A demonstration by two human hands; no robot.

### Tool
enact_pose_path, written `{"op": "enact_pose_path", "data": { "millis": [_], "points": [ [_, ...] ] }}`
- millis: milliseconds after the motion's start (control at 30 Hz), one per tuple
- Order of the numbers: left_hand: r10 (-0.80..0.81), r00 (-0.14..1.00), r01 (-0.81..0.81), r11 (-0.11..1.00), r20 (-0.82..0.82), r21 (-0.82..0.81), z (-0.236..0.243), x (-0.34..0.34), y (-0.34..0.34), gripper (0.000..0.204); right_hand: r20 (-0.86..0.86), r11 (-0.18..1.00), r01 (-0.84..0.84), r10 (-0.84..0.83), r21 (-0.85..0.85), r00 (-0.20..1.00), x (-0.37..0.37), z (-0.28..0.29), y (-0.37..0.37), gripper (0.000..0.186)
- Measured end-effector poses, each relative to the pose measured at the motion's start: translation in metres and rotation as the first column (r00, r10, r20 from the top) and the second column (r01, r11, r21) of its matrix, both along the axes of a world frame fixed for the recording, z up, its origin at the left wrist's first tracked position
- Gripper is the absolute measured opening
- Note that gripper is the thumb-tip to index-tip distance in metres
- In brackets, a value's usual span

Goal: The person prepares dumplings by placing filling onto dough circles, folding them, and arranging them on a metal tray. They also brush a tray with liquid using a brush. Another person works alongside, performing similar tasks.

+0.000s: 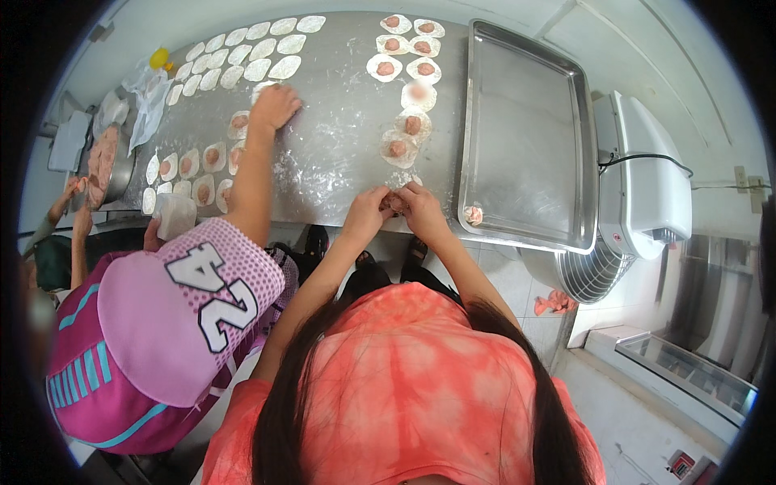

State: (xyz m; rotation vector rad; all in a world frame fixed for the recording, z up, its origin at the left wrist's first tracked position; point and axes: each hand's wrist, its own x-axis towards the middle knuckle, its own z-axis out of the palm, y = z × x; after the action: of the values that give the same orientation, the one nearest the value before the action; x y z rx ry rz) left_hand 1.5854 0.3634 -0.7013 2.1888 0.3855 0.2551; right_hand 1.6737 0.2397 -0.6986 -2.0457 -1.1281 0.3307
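One folded dumpling [474, 215] in the tray [592, 194], many rounds open

From the head view, I see the left hand [369, 212] and right hand [423, 212] pinching a filled wrapper [394, 202] at the near edge of the steel table [331, 153]. Only one gathered piece sits in the tray's near-left corner; meat-topped rounds [397, 149] lie unfolded, and bare rounds [311, 23] farther left. The dough looks thin and pale, the filling pink and pasty, the metal flour-smeared.
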Motion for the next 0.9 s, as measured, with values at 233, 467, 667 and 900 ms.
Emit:
{"op": "enact_pose_path", "data": {
  "millis": [233, 467, 667, 900],
  "points": [
    [0.001, 0.993, -0.031, 0.967, -0.118, -0.253, -0.004, -0.005, 0.004, 0.023, 0.086, 1.0, -0.004, 0.005, -0.014, 0.996, -0.005, 0.006, -0.005, 0.019],
    [0.171, 0.985, -0.171, 0.985, -0.023, 0.004, -0.015, 0.019, 0.019, 0.021, 0.006, 0.933, 0.348, -0.35, 0.097, 0.937, 0.05, 0.042, -0.078, 0.02],
    [0.307, 0.95, -0.297, 0.944, -0.054, 0.146, -0.016, 0.059, 0.014, 0.027, 0.024, 0.865, 0.42, -0.431, -0.273, 0.902, 0.071, 0.019, -0.142, 0.025],
    [0.343, 0.933, -0.32, 0.929, -0.11, 0.184, -0.012, 0.072, 0.01, 0.023, -0.001, 0.881, 0.237, -0.26, -0.408, 0.966, 0.069, 0.026, -0.142, 0.028]
  ]
}}
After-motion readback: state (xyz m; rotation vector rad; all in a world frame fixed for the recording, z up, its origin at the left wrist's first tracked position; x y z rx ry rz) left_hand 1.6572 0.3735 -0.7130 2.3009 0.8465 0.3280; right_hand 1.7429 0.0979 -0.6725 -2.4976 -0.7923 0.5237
